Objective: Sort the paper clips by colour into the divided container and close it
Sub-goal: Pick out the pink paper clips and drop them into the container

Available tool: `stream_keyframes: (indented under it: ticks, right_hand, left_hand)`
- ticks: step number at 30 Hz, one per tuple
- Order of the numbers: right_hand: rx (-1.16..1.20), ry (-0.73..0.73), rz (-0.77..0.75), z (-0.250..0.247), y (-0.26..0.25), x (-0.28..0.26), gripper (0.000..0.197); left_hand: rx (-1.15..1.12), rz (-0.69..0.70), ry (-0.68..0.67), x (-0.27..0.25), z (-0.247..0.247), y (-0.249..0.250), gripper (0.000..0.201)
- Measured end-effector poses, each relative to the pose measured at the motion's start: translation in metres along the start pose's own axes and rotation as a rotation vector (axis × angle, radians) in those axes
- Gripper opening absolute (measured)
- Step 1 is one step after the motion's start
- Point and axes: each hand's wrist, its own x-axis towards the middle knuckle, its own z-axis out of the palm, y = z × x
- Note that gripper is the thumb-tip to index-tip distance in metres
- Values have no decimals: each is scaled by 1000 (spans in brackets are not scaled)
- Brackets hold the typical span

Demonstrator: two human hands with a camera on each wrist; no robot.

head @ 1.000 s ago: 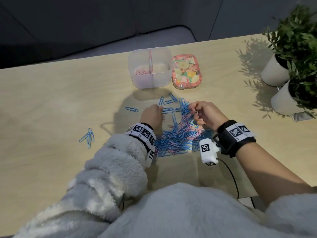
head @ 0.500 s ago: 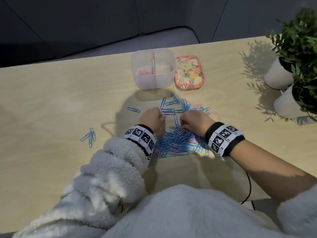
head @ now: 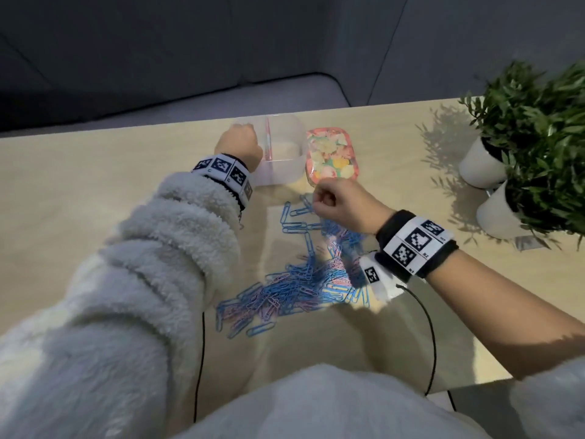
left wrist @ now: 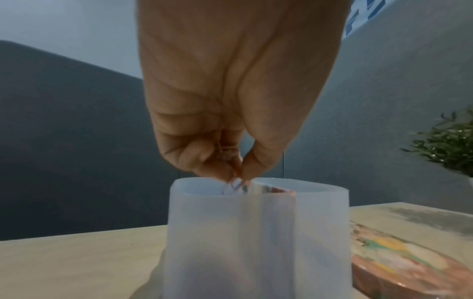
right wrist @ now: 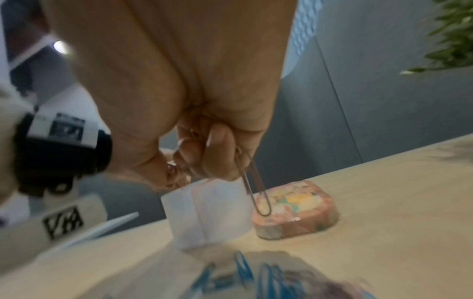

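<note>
Paper clips lie heaped at frame centre. My left hand pinches clips over the divided container, upper centre; I release inside the left compartment, clear of the divider. My right hand pinches one pinkish clip.

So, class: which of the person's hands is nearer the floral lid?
Right. The right hand hangs just in front of the floral lid; the left hand is over the divided container beside it.
</note>
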Motion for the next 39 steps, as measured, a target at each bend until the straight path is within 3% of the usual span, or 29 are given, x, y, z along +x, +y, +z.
stream_keyframes:
  ticks: [4,8,10,12,15,19,21,23,27,31,36,39]
  right_hand:
    - [85,133,58,-10,-30,46,30]
    - [304,231,115,-4,-53,105,34]
    - [442,251,154,4,-62,131,31]
    - [527,251,178,14,-68,151,33]
    - [591,183,276,31,-65,168,28]
    - [511,92,354,46,-56,171,29]
    - [528,64,343,44,-60,168,23]
    - [501,49,304,35,-63,160,32]
    - [548,217,178,4,-61,127,33]
    - [686,265,290,-9,-19,61,34]
    - [183,79,336,8,53,-22,28]
    - [27,36,361,22,70,-51,21]
  left_hand:
    - [-132,38,-8,-8,8,-14,43]
    - [-270,207,245,-47,19,-32,51]
    - [-337,225,290,-74,30,-39,50]
    - [-375,179,236,-103,40,-43,44]
    - [-402,164,53,-140,60,-47,32]
    - [-420,179,-121,-167,83,-50,30]
    - [-421,195,-165,-169,89,-46,31]
    - [-398,220,-190,-167,91,-40,33]
    - [-335,276,-199,-157,92,-30,28]
    - [-253,392,-230,-152,101,-19,29]
    - [-98,511,-245,-158,117,-1,36]
    - [-2,543,-233,-158,118,4,46]
